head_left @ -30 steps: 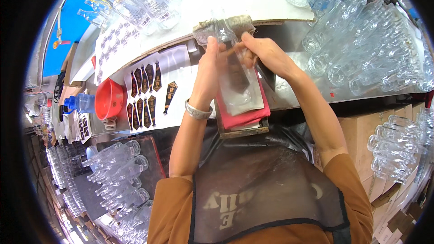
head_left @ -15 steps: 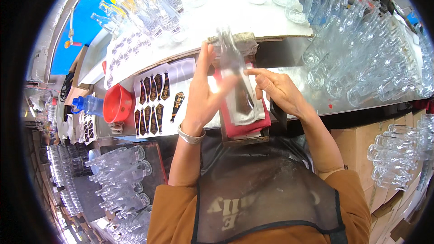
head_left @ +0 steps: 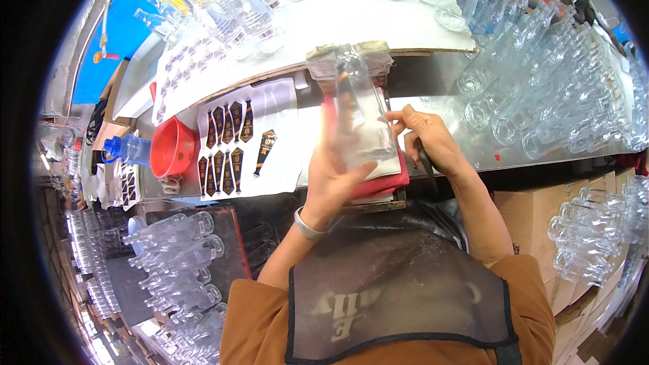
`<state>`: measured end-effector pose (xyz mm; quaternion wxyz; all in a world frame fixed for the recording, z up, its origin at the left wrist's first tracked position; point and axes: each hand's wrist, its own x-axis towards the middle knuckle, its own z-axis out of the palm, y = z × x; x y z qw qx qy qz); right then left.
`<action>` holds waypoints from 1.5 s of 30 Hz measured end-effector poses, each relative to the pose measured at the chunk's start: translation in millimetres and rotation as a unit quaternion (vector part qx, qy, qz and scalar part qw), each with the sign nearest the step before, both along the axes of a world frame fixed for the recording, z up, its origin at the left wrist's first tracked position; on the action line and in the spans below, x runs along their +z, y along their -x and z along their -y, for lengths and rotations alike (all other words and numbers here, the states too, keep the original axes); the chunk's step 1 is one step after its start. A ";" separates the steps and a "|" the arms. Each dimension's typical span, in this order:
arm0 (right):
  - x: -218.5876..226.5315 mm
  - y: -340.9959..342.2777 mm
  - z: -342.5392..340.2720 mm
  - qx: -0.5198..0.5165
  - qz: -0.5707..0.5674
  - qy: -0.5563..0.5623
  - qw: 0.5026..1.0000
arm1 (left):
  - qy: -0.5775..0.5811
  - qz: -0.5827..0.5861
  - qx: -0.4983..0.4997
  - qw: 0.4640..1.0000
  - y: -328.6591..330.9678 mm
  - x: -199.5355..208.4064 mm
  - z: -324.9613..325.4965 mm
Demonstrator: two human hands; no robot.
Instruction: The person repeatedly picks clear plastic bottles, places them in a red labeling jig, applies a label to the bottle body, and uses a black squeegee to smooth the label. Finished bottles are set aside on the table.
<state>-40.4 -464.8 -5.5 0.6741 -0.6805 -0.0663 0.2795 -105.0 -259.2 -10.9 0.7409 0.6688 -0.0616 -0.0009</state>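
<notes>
A clear glass bottle (head_left: pixel 368 108) lies over a stand, its neck on a cloth-wrapped rest (head_left: pixel 323 62) and its base toward me. Dark and orange marks show through its left side. My left hand (head_left: pixel 330 179) is closed about the lower left of the bottle, thumb by the base; its fingers are smeared by motion. At the bottle's right, my right hand (head_left: pixel 433 138) has its index finger stretched to the glass and its other fingers curled round a dark flat tool (head_left: pixel 426 162). White and red cloths (head_left: pixel 399 179) lie under the bottle.
Left of the stand lies a sheet of dark tie-shaped decals (head_left: pixel 226 122), one apart from the rows. Beyond are a red bowl (head_left: pixel 177 149) and a blue-capped bottle (head_left: pixel 132 149). Many clear bottles (head_left: pixel 534 88) crowd the right; more stand on the white board (head_left: pixel 378 20) and lie lower left.
My left hand has moved down and right to the bottle's lower part. The dark marks on the bottle now appear at its upper left. My right hand has shifted slightly right, showing more of the dark tool.
</notes>
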 end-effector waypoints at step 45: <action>6.2 22.4 15.0 -0.007 0.205 0.215 0.955 | -0.690 0.195 0.225 0.660 -103.0 11.0 -232.1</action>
